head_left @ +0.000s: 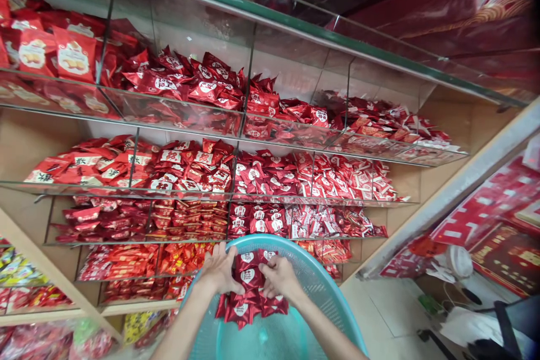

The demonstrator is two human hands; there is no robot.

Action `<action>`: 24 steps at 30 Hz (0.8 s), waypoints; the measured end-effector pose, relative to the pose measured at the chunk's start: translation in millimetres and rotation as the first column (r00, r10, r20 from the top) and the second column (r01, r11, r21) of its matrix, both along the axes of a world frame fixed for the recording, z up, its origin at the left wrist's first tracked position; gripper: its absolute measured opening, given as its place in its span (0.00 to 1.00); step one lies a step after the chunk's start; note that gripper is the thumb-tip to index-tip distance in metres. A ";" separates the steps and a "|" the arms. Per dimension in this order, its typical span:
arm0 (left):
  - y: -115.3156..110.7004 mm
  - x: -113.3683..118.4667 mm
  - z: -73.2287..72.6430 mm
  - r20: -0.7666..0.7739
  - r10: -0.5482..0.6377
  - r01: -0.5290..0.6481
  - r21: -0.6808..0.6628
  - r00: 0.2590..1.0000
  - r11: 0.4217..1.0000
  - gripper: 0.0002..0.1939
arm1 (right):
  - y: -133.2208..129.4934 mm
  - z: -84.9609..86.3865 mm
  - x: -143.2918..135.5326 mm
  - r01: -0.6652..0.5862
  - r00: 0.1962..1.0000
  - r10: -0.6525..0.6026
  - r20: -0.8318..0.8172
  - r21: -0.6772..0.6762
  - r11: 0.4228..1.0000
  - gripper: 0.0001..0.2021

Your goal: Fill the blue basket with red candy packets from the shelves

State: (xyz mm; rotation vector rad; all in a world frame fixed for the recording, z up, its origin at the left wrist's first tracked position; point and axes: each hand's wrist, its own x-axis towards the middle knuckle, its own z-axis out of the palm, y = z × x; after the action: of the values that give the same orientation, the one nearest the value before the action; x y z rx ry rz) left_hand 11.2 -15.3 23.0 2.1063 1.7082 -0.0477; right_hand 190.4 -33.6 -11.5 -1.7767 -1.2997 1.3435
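Note:
A turquoise plastic basket sits at the bottom centre, below the shelves. Several dark red packets with white round labels lie in a cluster at its near-middle, over its inside. At the left of the cluster, my left hand has its thumb and fingers spread apart, the thumb touching the packets. From the right, my right hand is closed on packets at the edge of the cluster, its fingers bent over them. The undersides of the lower packets are hidden.
Glass-fronted shelves full of red packets rise in front, split by clear dividers. A thick glass edge crosses the top. To the right are floor tiles, a chair base and red boxes.

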 end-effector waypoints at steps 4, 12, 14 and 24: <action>0.3 -0.2 -4.5 0.012 0.010 -0.010 0.011 1.000 1.000 0.44 | 12.3 43.8 13.8 -0.075 0.983 0.030 0.182 0.246 0.966 0.14; 2.0 -2.8 -12.7 0.070 0.026 -0.028 0.025 0.997 0.999 0.46 | 70.2 172.4 9.9 -0.237 0.889 -0.161 0.429 0.731 0.640 0.10; 1.6 -4.1 -12.7 0.080 0.022 -0.024 0.028 0.997 0.999 0.46 | 91.7 186.6 2.3 -0.236 0.859 -0.225 0.460 0.745 0.623 0.04; 0.9 -7.6 -12.7 0.099 0.009 -0.014 0.050 0.995 0.999 0.45 | 145.5 183.6 -27.9 -0.152 0.798 -0.257 0.546 0.594 0.790 0.07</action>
State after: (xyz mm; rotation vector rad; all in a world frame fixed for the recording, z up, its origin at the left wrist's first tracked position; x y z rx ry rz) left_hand 3.6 -14.4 10.3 2.0981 1.6799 0.1035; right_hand 162.6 111.9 172.1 -1.7669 -1.7371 0.1892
